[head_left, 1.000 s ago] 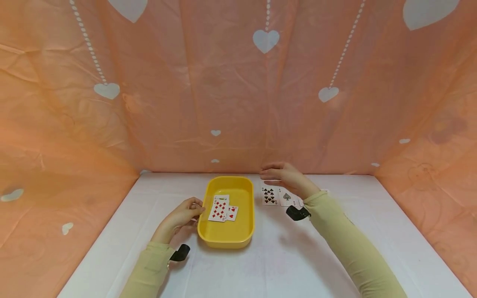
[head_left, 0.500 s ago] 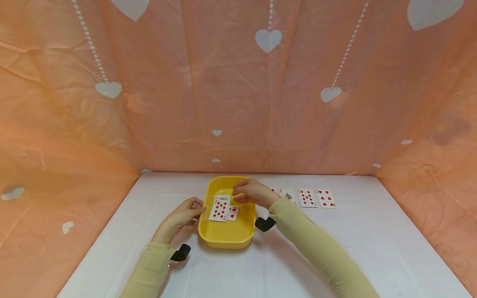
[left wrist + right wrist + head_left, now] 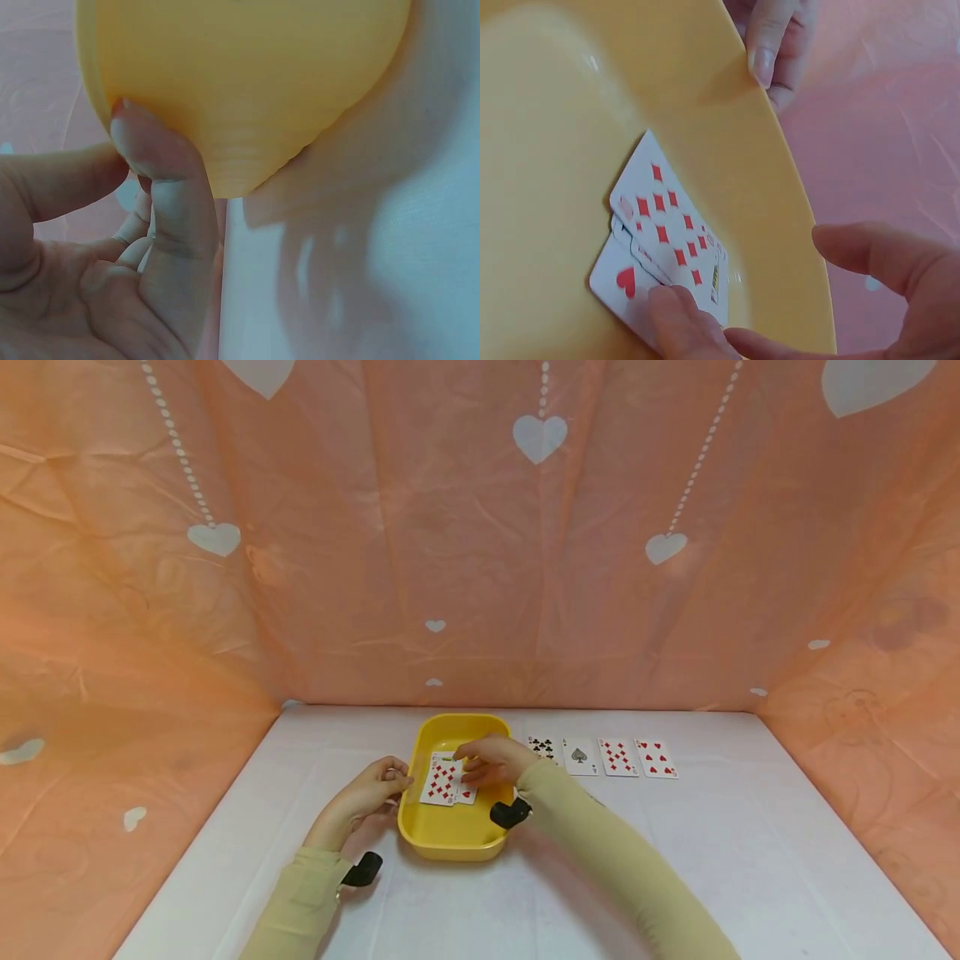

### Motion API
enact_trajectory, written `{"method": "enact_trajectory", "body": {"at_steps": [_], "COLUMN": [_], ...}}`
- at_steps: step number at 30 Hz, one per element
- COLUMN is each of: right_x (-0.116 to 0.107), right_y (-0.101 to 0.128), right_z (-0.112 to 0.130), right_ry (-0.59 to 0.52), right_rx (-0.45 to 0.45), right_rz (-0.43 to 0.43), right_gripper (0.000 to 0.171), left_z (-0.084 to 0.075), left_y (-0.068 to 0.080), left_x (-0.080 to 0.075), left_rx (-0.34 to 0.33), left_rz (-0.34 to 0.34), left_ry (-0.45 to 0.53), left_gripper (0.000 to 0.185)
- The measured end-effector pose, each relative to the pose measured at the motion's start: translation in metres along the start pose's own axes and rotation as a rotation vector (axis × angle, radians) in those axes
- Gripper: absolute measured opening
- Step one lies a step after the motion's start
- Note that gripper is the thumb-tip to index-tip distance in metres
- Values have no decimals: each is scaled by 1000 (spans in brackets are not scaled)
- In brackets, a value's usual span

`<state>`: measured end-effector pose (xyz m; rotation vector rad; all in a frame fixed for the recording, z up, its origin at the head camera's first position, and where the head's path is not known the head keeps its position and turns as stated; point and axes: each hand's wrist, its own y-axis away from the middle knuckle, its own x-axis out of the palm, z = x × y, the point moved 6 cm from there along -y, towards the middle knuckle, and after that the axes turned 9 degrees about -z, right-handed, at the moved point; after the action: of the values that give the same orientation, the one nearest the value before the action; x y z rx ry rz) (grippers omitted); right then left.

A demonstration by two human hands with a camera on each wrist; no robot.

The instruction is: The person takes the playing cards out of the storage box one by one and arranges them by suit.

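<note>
From the head camera, I saw the yellow tray [image 3: 454, 839] on the white worktop [image 3: 570, 893], with my left hand [image 3: 365, 795] at its left rim and my right hand [image 3: 489, 761] reaching into it over the cards [image 3: 440, 783] lying there. The right hand was plainly the nearer one to them; the cards lay just to its left and under it, their long axis running roughly away from me. Four more cards [image 3: 602, 757] sat in a row on the worktop to the right of the tray.

At the left wrist, the thumb and fingers [image 3: 161, 195] were pinching the tray's rim [image 3: 247, 90], holding it steady.

At the right wrist, a diamonds card [image 3: 673, 232] overlapped a hearts card [image 3: 619, 281] on the tray floor [image 3: 547, 150]. One of my right fingers [image 3: 682, 319] pressed on the near corner of the stack while the thumb stood apart above the rim, so the fingers were spread, not yet clamped on any card.
</note>
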<state>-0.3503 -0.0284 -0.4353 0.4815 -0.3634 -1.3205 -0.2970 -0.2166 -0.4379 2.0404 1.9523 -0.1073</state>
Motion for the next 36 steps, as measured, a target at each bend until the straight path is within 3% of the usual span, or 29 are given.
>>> {"method": "enact_trajectory", "body": {"at_steps": [8, 16, 26, 36], "right_x": [13, 12, 14, 18], "right_y": [-6, -12, -15, -16], "right_z": [-5, -8, -11, -10], "right_ry": [-79, -51, 6, 80], "right_rx": [81, 94, 34, -29], "right_rz": [11, -25, -53, -32], "right_gripper": [46, 40, 13, 9], "left_z": [1, 1, 1, 1], "left_y": [-1, -1, 0, 2], "left_x": [1, 1, 1, 1], "left_rx": [2, 11, 6, -5], "left_rz": [1, 1, 6, 1], "left_ry": [17, 17, 29, 20], "left_gripper": [17, 16, 16, 17]}}
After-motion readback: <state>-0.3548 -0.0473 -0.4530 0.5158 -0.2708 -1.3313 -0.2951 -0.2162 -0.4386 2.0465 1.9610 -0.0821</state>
